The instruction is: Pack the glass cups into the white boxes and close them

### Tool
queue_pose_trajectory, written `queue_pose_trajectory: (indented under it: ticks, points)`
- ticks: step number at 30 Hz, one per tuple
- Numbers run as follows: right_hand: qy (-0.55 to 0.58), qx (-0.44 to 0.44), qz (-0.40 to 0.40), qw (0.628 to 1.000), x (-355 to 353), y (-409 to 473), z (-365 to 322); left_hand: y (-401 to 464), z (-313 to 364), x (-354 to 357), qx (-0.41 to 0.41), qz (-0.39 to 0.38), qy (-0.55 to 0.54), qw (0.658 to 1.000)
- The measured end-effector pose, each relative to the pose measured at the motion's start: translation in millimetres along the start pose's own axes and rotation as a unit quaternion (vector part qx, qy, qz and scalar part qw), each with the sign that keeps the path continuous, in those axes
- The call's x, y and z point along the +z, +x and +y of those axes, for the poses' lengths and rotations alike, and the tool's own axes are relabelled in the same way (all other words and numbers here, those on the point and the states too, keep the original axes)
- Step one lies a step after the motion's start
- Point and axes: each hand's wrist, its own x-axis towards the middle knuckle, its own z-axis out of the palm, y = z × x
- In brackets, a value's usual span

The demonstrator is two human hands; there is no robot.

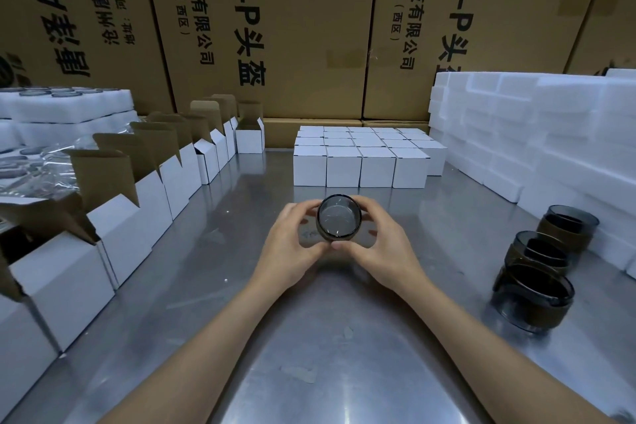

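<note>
Both hands, left (289, 244) and right (385, 244), grip smoked glass cup (339, 220) by sidewall above counter (309, 354) centre. Likely rigid, slippery, fragile. Open white boxes (144, 213) at 9 o'clock.

Looks like a packing station in a warehouse or small factory. Tall brown cardboard shipping cartons (309, 27) with printed Chinese text wall off the far edge of a bare stainless-steel surface (275, 337). Open white cardboard boxes (137, 217) line its left edge, closed white boxes (361, 162) sit in a grid near the far edge, and white foam blocks (533, 134) are stacked along the right.
</note>
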Motion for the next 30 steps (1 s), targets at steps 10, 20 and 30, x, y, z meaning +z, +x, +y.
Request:
queue_pose_trajectory:
  ticks: [10,20,30]
  points:
    - [0.062,0.049,0.018,0.997,-5.7,1.8,-1.3,-0.7,2.5,-2.5,-0.027,-0.058,-0.04,0.997]
    - [0.228,0.214,-0.039,0.949,-8.6,4.5,-16.2,-2.8,8.6,-0.5,-0.042,-0.028,-0.074,0.996]
    - [0.249,0.198,-0.139,0.938,-7.6,2.2,-21.4,1.8,6.2,-6.0,-0.174,0.037,-0.102,0.979]
